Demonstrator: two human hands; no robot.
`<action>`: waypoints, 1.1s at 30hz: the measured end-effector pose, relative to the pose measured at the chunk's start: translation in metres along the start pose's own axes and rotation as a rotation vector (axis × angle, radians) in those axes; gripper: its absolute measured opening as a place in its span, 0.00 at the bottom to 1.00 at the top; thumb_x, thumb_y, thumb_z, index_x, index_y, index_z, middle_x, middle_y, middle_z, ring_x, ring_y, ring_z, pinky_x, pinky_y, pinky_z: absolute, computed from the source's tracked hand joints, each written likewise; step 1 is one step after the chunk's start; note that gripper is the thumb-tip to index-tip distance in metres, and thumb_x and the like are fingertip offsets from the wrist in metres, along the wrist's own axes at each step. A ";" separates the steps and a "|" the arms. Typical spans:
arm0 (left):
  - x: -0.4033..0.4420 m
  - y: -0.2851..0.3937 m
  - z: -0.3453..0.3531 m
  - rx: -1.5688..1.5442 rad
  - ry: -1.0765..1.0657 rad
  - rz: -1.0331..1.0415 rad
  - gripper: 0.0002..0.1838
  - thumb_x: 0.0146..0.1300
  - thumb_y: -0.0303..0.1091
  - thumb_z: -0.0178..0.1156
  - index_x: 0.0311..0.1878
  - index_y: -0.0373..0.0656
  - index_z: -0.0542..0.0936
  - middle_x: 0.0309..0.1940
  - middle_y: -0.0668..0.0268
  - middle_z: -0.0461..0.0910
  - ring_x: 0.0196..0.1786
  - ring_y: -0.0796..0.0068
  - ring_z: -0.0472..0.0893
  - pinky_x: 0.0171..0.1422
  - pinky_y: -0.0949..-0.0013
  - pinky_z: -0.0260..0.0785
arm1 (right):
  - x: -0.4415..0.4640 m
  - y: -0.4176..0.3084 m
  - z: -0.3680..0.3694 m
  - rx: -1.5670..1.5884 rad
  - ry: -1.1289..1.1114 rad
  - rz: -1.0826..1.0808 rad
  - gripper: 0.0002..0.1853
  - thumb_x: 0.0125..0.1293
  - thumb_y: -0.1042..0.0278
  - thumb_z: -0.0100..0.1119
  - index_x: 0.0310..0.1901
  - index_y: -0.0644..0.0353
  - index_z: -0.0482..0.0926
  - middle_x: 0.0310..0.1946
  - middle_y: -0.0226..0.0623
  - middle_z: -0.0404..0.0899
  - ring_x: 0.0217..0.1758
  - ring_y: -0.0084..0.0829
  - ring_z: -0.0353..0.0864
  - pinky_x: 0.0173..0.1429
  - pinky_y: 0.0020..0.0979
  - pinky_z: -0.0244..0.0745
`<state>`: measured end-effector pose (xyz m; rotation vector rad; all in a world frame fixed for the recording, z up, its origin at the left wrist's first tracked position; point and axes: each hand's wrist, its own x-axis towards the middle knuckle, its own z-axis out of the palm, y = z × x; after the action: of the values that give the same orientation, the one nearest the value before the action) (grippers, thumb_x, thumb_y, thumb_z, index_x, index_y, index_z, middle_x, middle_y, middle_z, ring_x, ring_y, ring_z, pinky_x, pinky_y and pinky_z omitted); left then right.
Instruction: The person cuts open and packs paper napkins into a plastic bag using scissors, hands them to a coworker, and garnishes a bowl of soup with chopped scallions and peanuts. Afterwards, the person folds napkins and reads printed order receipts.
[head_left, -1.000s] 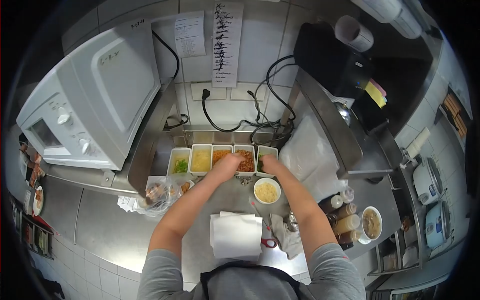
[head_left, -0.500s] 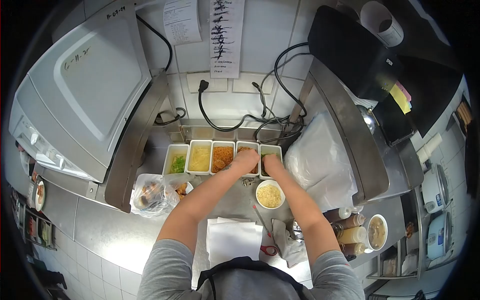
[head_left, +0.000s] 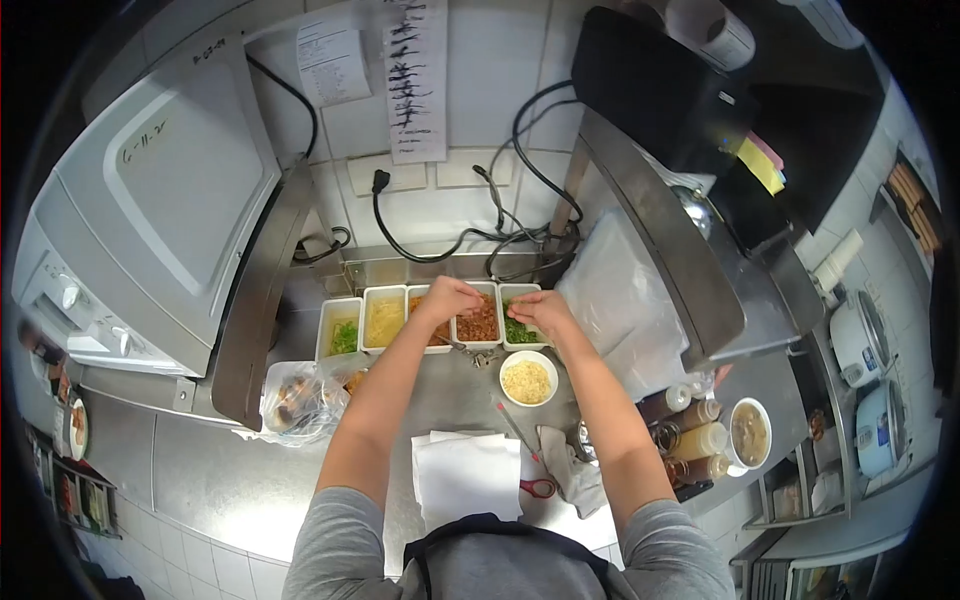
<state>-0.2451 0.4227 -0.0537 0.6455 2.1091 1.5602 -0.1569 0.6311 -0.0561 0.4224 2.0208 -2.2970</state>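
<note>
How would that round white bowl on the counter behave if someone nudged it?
The white bowl would probably slide, since the metal counter looks smooth. Its pale, crumbly filling might spill if tipped, being loose and uncovered. The bowl seems stiff, judging by its even round shape.

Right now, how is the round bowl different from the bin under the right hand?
The bowl is round; the bin is boxy. The bowl holds pale yellow bits; the bin holds green bits. The bowl stands in front; the bin is behind it, partly under the right hand. Both are white.
</note>
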 end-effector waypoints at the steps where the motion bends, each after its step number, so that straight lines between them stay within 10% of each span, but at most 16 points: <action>1: -0.005 0.005 -0.002 -0.110 0.008 -0.044 0.11 0.56 0.27 0.65 0.40 0.30 0.82 0.32 0.59 0.84 0.36 0.73 0.83 0.41 0.72 0.78 | -0.013 -0.007 0.000 0.077 -0.041 0.025 0.13 0.60 0.79 0.61 0.46 0.76 0.75 0.43 0.49 0.80 0.44 0.34 0.83 0.50 0.26 0.79; 13: -0.143 0.122 0.093 -0.454 -0.477 -0.395 0.13 0.60 0.29 0.63 0.48 0.36 0.77 0.42 0.63 0.81 0.44 0.75 0.81 0.49 0.74 0.76 | -0.292 -0.068 -0.095 0.217 -0.500 0.057 0.14 0.61 0.77 0.61 0.48 0.71 0.78 0.45 0.46 0.81 0.46 0.32 0.83 0.50 0.26 0.79; 24: -0.132 0.281 0.395 -0.263 -1.006 -0.285 0.15 0.60 0.35 0.65 0.46 0.35 0.79 0.41 0.64 0.81 0.43 0.78 0.80 0.49 0.77 0.74 | -0.414 0.023 -0.414 0.253 0.225 0.141 0.13 0.59 0.80 0.62 0.46 0.73 0.77 0.40 0.44 0.82 0.42 0.32 0.84 0.45 0.23 0.82; 33: -0.002 0.224 0.636 0.229 -0.743 -0.203 0.08 0.54 0.25 0.66 0.36 0.33 0.82 0.30 0.60 0.83 0.29 0.76 0.83 0.31 0.76 0.78 | -0.383 0.073 -0.487 -0.709 0.751 0.171 0.10 0.53 0.65 0.66 0.30 0.65 0.84 0.22 0.44 0.82 0.25 0.34 0.84 0.38 0.36 0.77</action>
<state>0.1598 0.9605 -0.0096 0.8856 1.7084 0.7912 0.3089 1.0449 -0.0877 1.4471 2.7517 -1.2516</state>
